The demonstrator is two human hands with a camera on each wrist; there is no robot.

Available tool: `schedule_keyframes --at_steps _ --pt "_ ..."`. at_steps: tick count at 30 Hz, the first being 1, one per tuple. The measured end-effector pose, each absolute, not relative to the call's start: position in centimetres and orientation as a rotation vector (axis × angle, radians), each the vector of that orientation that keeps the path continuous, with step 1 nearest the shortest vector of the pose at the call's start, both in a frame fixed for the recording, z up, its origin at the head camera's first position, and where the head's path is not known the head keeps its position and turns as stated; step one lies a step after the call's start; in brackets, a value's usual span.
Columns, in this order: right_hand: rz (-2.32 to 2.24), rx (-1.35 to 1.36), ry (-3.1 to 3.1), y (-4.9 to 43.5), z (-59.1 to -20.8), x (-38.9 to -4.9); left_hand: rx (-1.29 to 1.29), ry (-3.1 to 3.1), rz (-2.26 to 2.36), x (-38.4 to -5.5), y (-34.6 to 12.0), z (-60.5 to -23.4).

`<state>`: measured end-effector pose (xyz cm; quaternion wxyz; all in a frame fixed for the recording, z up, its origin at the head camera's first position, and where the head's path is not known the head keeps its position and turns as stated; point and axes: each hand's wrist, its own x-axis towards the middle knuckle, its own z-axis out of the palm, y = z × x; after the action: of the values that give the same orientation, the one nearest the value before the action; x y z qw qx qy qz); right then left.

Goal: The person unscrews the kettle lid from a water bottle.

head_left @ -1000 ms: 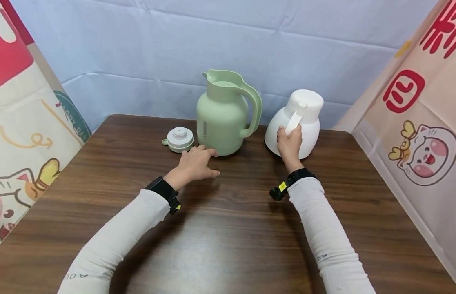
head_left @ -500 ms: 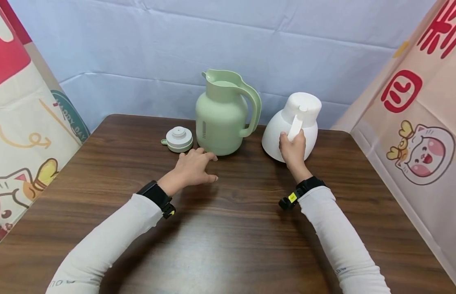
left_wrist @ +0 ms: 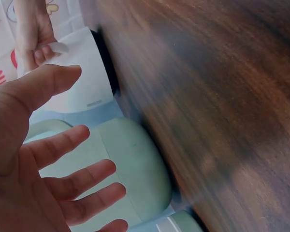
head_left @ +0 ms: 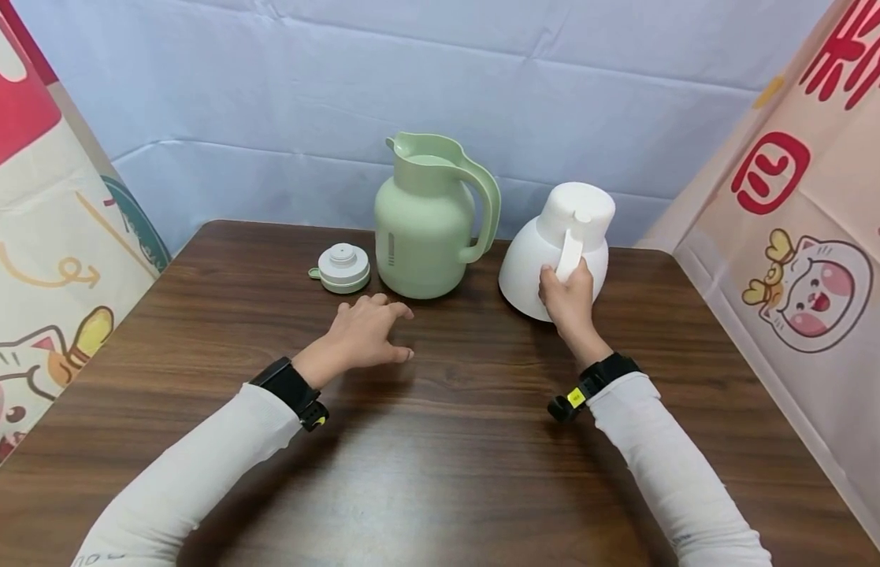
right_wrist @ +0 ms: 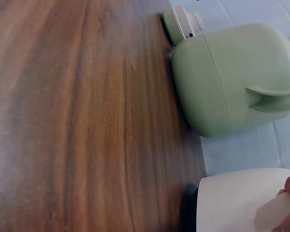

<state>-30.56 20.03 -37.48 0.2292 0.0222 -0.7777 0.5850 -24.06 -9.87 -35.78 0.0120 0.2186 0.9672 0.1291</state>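
In the head view my right hand [head_left: 569,299] grips the handle [head_left: 570,250] of a white jug [head_left: 528,264], which stands at the right of the table with its rounded lid [head_left: 581,203] on top. The fingers wrap the lower part of that handle. My left hand [head_left: 362,331] hovers over the wood with fingers spread, holding nothing. Just beyond it stands a green jug [head_left: 421,232], its top uncovered and its handle turned right. To its left lies a white-and-green stopper lid [head_left: 343,269]. The left wrist view shows the left fingers [left_wrist: 94,176] overlapping the green jug.
A dark wooden table [head_left: 440,457] spans the space below the hands. Pale blue cloth [head_left: 326,87] hangs close behind the jugs. Printed cartoon sheets [head_left: 808,260] slope along both sides. Each wrist wears a black band with a small camera.
The white jug has shifted nearer and slightly left with my right hand on its handle. My left hand has drawn back a little from the green jug.
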Motion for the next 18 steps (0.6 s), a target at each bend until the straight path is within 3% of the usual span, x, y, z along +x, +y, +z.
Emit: schedule_keyframes --at_steps 18 --pt "1.775 0.076 -2.106 21.1 -37.8 -28.8 0.682 2.991 0.463 -22.8 -10.2 -36.0"
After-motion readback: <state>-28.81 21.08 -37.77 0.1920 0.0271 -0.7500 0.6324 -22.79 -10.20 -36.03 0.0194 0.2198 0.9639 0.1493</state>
